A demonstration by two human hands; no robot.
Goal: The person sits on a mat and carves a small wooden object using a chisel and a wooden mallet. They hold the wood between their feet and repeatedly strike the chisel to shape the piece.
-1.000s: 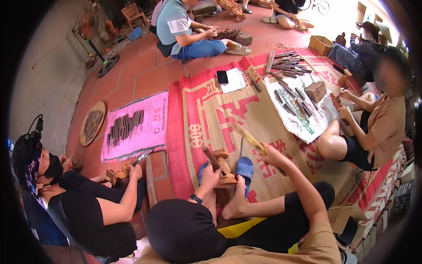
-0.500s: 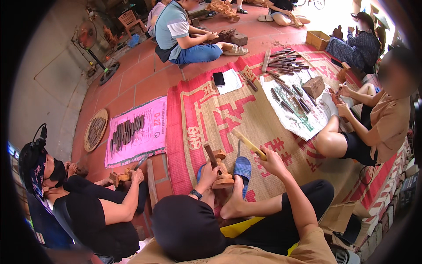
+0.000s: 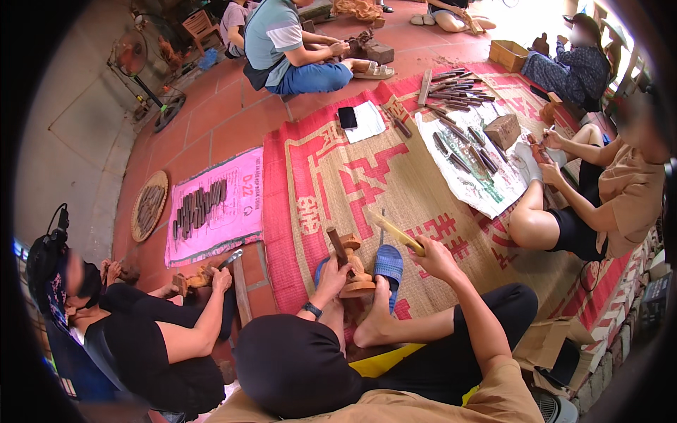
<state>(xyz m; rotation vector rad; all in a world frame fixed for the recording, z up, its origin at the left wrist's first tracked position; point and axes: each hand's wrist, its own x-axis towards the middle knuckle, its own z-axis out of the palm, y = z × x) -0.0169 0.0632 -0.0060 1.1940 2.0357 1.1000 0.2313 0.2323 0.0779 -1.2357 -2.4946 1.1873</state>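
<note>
Wood carving (image 3: 358, 286) at near centre over mat (image 3: 458, 282), left hand (image 3: 331, 280) just left of it wrapped round dark handle (image 3: 337, 247), right hand (image 3: 437, 259) gripping pale wooden stick (image 3: 399, 233), blue slipper (image 3: 388, 264) right of carving, pink sheet (image 3: 243, 187) left, tool pile (image 3: 460, 93) far right.

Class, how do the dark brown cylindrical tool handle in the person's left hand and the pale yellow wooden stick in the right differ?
Colour: the cylindrical handle is dark brown, the stick pale yellow.
Length: the handle's visible part looks shorter than the stick's.
Pose: the handle stands steeper in this view than the stick.
Both are gripped, by left hand and right hand respectively.
</note>
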